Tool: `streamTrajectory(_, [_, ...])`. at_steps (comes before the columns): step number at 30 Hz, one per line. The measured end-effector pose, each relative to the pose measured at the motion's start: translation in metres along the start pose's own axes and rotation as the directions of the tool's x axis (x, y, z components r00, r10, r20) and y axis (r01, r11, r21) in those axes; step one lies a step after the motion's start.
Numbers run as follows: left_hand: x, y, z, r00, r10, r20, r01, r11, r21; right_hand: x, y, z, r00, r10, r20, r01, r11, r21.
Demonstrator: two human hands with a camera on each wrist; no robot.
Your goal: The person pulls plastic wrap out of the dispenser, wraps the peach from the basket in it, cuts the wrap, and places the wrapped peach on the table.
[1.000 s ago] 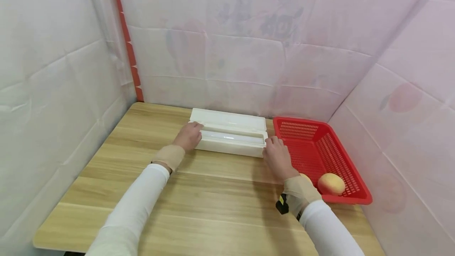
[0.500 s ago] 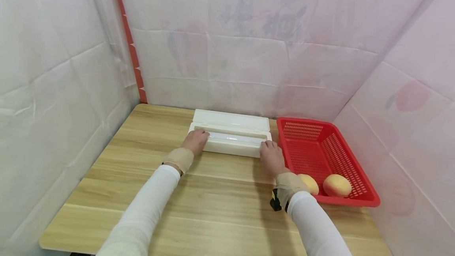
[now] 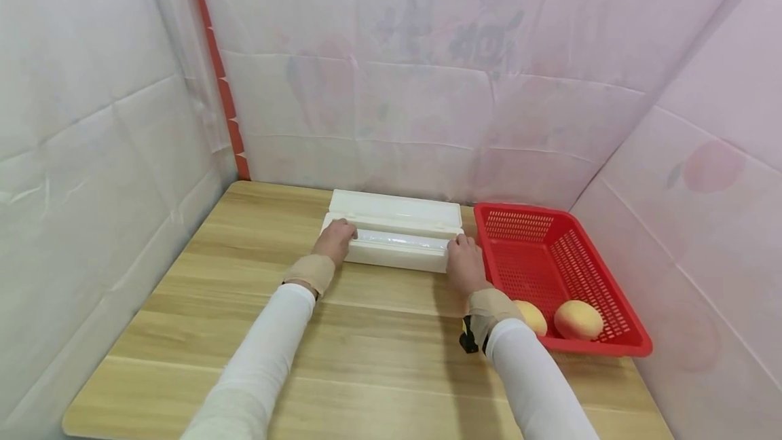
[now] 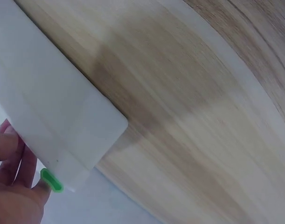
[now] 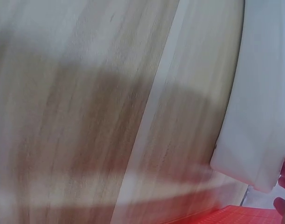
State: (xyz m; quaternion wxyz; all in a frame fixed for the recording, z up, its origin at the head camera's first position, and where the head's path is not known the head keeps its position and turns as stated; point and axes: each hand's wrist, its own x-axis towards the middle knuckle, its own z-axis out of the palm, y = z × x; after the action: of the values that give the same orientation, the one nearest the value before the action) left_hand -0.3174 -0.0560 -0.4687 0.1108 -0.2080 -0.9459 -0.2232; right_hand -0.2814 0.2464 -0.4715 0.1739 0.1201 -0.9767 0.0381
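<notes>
2 hands (image 3: 332, 242) (image 3: 466, 265) at long, smooth wht. box (image 3: 397, 257) w/ glossy roll (image 3: 402, 239)

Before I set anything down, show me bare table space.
Bare: pale wooden tabletop left of the white left sleeve, and between both sleeves, in front of the long white plastic box. Crowded: the narrow gap between box and red plastic basket, beside the right hand.

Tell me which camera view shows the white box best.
The head view: it shows the white box along nearly its full length, with its lid open, though the left hand and right hand cover parts of its ends. The left wrist view shows only one end, and the right wrist view only the other.
</notes>
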Motion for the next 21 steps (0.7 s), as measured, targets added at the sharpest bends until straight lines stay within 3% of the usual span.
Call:
streamTrajectory(8, [0.002, 0.000, 0.010, 0.998, -0.041, -0.036, 0.042, 0.999, 0.023, 0.008, 0.006, 0.004, 1.000, 0.001, 0.002, -0.001, 1.000, -0.029])
streamTrajectory(12, [0.004, 0.002, 0.012, 0.996, -0.042, -0.084, 0.054, 0.989, 0.141, 0.011, 0.008, 0.007, 1.000, 0.017, -0.019, -0.018, 0.999, -0.040])
streamTrajectory(16, [0.008, 0.005, 0.010, 0.992, -0.025, -0.127, 0.060, 0.959, 0.276, 0.016, 0.006, 0.007, 0.998, 0.057, -0.039, -0.059, 0.997, -0.043])
streamTrajectory(21, [0.008, 0.009, 0.008, 0.990, -0.081, -0.115, 0.109, 0.959, 0.262, 0.022, 0.000, 0.005, 0.981, 0.184, 0.068, -0.185, 0.983, 0.007])
